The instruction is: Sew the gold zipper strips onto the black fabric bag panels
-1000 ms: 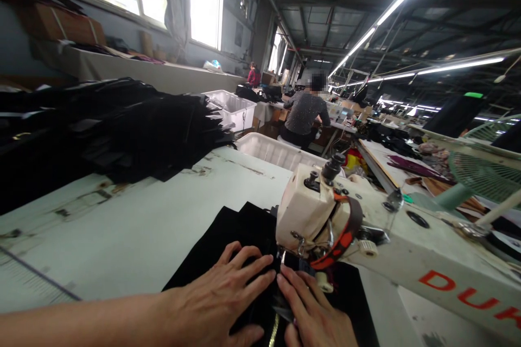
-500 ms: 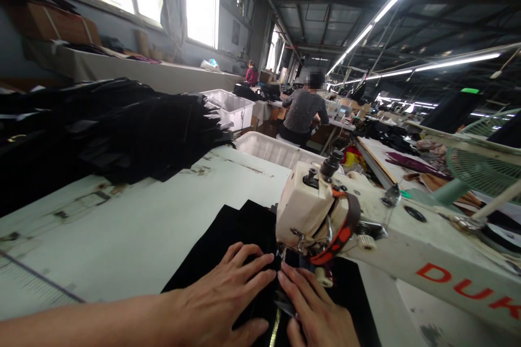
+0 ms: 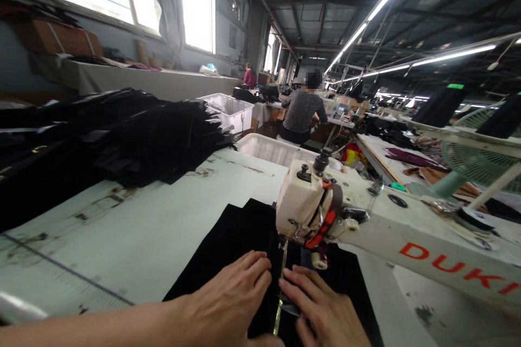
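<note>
A piece of black fabric (image 3: 236, 233) lies on the pale sewing table (image 3: 134, 233) under the head of a cream sewing machine (image 3: 303, 203). A gold zipper strip (image 3: 277, 317) runs along the fabric toward the needle. My left hand (image 3: 228, 303) rests flat on the fabric left of the zipper, fingers stretched toward the presser foot. My right hand (image 3: 325, 312) lies flat on the fabric right of the zipper, fingertips close to the foot.
A tall heap of black fabric pieces (image 3: 122, 135) fills the table's left. White plastic bins (image 3: 272, 149) stand behind the table. A person (image 3: 303, 114) sits with their back to me at another station. A green fan (image 3: 480, 165) stands at right.
Both hands have slid slightly back toward me along the fabric, and the gold zipper now shows between them. The view has tilted a little.
</note>
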Demonstrator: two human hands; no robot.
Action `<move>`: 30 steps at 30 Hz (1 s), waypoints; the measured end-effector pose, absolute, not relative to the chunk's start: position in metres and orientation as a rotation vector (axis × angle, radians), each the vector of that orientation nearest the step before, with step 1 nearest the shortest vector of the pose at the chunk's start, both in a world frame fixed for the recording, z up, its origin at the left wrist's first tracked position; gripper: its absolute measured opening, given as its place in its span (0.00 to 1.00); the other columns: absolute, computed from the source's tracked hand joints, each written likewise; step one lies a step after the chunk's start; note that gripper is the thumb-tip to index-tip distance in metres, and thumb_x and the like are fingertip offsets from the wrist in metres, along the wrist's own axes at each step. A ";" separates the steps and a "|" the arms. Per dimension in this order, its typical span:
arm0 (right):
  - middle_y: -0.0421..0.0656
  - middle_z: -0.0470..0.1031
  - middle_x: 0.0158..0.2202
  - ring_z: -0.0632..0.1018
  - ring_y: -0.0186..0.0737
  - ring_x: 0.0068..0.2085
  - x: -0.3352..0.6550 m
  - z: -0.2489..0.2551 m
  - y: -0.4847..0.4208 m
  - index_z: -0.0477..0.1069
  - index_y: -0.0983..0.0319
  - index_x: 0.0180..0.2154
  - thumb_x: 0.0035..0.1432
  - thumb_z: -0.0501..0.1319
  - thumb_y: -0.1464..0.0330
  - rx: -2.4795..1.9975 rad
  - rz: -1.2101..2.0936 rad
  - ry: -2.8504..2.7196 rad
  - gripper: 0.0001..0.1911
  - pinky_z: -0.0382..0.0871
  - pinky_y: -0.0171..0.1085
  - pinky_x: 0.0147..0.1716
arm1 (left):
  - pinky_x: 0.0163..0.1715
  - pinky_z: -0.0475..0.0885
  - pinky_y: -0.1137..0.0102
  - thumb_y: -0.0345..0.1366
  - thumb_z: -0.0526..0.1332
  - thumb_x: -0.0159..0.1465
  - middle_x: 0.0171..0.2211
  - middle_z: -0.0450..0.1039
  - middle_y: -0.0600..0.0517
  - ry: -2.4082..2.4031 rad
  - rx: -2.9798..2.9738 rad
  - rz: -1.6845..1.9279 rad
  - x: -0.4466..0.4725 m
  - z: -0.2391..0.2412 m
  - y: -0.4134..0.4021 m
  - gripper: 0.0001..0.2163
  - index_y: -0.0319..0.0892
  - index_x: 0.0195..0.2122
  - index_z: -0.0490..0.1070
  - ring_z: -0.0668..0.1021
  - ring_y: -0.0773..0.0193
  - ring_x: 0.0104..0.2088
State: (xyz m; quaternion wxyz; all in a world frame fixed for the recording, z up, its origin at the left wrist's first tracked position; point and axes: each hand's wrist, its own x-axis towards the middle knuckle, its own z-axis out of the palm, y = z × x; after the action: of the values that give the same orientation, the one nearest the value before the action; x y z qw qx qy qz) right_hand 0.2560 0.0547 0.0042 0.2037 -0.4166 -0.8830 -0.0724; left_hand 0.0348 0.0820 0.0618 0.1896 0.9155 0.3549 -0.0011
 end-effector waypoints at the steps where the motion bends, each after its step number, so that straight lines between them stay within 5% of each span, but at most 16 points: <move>1: 0.35 0.78 0.50 0.79 0.38 0.50 0.257 0.008 0.055 0.73 0.55 0.51 0.43 0.53 0.79 -1.207 -0.131 -2.456 0.32 0.78 0.31 0.40 | 0.61 0.62 0.51 0.50 0.64 0.61 0.61 0.64 0.31 1.041 2.568 0.026 0.039 0.054 0.079 0.33 0.29 0.59 0.66 0.65 0.39 0.62; 6: 0.40 0.78 0.46 0.80 0.41 0.45 0.255 0.011 0.063 0.75 0.52 0.48 0.60 0.61 0.69 -1.600 -0.018 -2.248 0.15 0.79 0.38 0.39 | 0.62 0.60 0.49 0.38 0.59 0.62 0.61 0.62 0.31 1.235 2.606 0.167 0.062 0.023 0.072 0.26 0.28 0.58 0.65 0.62 0.39 0.63; 12: 0.42 0.73 0.53 0.74 0.48 0.54 0.249 -0.004 0.062 0.69 0.48 0.56 0.62 0.61 0.67 -1.643 -0.064 -2.274 0.21 0.78 0.46 0.44 | 0.53 0.69 0.52 0.39 0.61 0.62 0.45 0.72 0.43 1.235 2.594 0.391 0.065 0.028 0.083 0.13 0.38 0.45 0.71 0.72 0.49 0.49; 22: 0.42 0.71 0.54 0.75 0.43 0.52 0.239 -0.002 0.032 0.65 0.47 0.59 0.58 0.58 0.75 -1.627 0.085 -2.299 0.30 0.78 0.37 0.39 | 0.56 0.69 0.56 0.34 0.62 0.60 0.49 0.70 0.42 1.142 2.532 0.392 0.046 0.033 0.054 0.17 0.37 0.50 0.70 0.69 0.49 0.53; 27: 0.38 0.75 0.45 0.80 0.35 0.41 0.251 0.009 0.038 0.75 0.48 0.47 0.64 0.60 0.63 -1.567 0.412 -2.125 0.11 0.76 0.29 0.37 | 0.48 0.74 0.58 0.33 0.60 0.61 0.44 0.70 0.44 1.220 2.490 0.307 0.052 0.043 0.058 0.10 0.40 0.43 0.71 0.72 0.51 0.47; 30: 0.38 0.75 0.38 0.80 0.35 0.33 0.253 0.010 0.042 0.77 0.51 0.43 0.65 0.57 0.57 -1.651 0.340 -1.976 0.12 0.75 0.31 0.33 | 0.49 0.72 0.58 0.32 0.58 0.63 0.44 0.69 0.45 1.171 2.509 0.280 0.050 0.045 0.057 0.10 0.42 0.45 0.71 0.71 0.52 0.48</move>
State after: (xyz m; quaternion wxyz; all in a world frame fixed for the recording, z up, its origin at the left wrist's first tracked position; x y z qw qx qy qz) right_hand 0.2532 0.0417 0.0101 0.2687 -0.6124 -0.7328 0.1259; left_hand 0.0504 0.0569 0.0446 0.1784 0.8871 0.4141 0.0992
